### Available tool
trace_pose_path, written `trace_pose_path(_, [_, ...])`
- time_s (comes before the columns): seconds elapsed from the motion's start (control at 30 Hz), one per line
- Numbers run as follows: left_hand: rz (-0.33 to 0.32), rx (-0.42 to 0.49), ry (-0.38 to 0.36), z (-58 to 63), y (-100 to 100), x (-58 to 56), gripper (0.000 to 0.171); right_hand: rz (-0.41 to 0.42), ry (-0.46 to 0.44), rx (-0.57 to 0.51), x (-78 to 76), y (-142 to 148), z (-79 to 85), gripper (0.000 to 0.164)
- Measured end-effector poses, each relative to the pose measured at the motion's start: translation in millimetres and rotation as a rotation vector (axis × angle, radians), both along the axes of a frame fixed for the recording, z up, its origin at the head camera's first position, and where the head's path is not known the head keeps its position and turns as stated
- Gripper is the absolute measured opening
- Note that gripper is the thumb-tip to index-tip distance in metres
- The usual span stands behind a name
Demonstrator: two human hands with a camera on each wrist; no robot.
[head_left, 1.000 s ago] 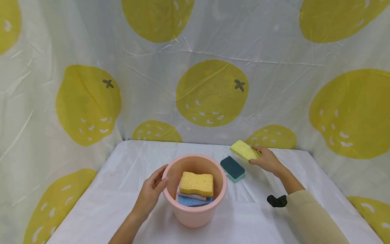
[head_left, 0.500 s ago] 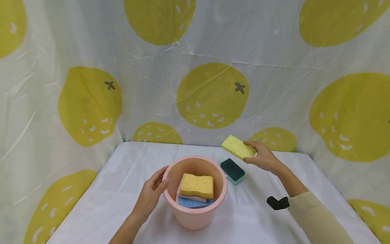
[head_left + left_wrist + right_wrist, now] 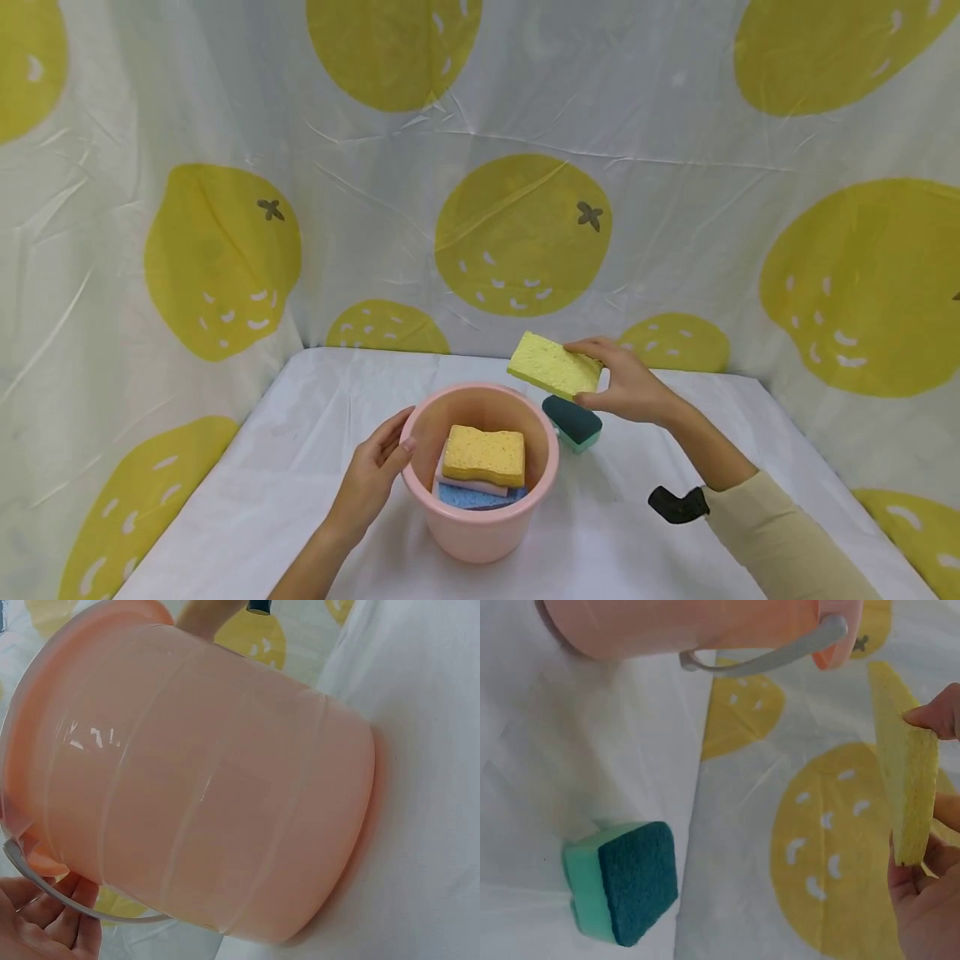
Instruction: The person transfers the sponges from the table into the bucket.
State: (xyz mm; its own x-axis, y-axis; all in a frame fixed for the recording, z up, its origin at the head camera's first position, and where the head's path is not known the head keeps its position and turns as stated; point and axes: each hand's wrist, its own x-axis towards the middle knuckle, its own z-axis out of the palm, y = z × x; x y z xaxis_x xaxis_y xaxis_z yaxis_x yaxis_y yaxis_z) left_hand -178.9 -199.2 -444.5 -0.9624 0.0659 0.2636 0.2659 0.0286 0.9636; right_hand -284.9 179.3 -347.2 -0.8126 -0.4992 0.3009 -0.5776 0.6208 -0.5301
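Note:
In the head view my left hand [image 3: 367, 479] holds the left rim of a pink bucket [image 3: 480, 537], thumb over the rim and fingers along the outside. The left wrist view shows those fingers behind the grey bucket handle [image 3: 52, 900]. My right hand [image 3: 630, 383] pinches a light yellow sponge [image 3: 551, 367] by its right end, raised behind the bucket's right side. Inside the bucket, a darker yellow sponge [image 3: 483, 454] lies on a pale pink sponge and a blue sponge [image 3: 472, 497]. A green sponge with a dark scouring pad [image 3: 637, 885] sits on the table.
White cloth covers the table [image 3: 315, 542]. A lemon-print curtain [image 3: 360, 225] stands behind and at both sides. Near the right sleeve [image 3: 780, 533] juts a black device [image 3: 678, 505]. The green sponge lies close to the bucket's right side.
My right hand has moved left with the light yellow sponge, from the back right toward the bucket, and now partly covers the green sponge. The left hand and bucket stay in place.

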Motion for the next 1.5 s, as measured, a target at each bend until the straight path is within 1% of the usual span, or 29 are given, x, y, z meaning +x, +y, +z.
trace_pose_path(0.27, [-0.007,0.000,0.004,-0.5,0,-0.6,0.051,0.118,0.023,-0.002,11.5,-22,10.8,0.069])
trace_pose_path(0.47, [-0.001,0.000,0.002,-0.3,-1,-0.2,0.051,0.197,0.050,0.025,17.0,-36,16.8,0.068])
trace_pose_path(0.67, [0.007,-0.015,0.001,0.6,-1,0.7,0.052,0.232,0.029,0.047,22.0,-50,19.7,0.068])
trace_pose_path(0.77, [0.011,-0.015,0.002,1.2,-1,0.6,0.052,0.250,0.014,0.076,24.1,-56,21.5,0.069])
trace_pose_path(0.9, [0.008,-0.016,-0.004,1.3,0,0.4,0.052,0.279,-0.013,0.118,26.4,-64,23.2,0.070])
trace_pose_path(1.1, [0.000,-0.012,-0.007,2.7,0,0.3,0.052,0.325,-0.028,0.144,28.3,-75,25.9,0.068])
trace_pose_path(1.3, [-0.004,-0.008,-0.007,4.1,0,0.7,0.053,0.342,-0.040,0.162,30.9,-81,26.5,0.067])
trace_pose_path(1.5, [-0.006,-0.006,-0.011,4.3,0,0.5,0.053,0.354,-0.052,0.173,30.2,-83,24.9,0.066])
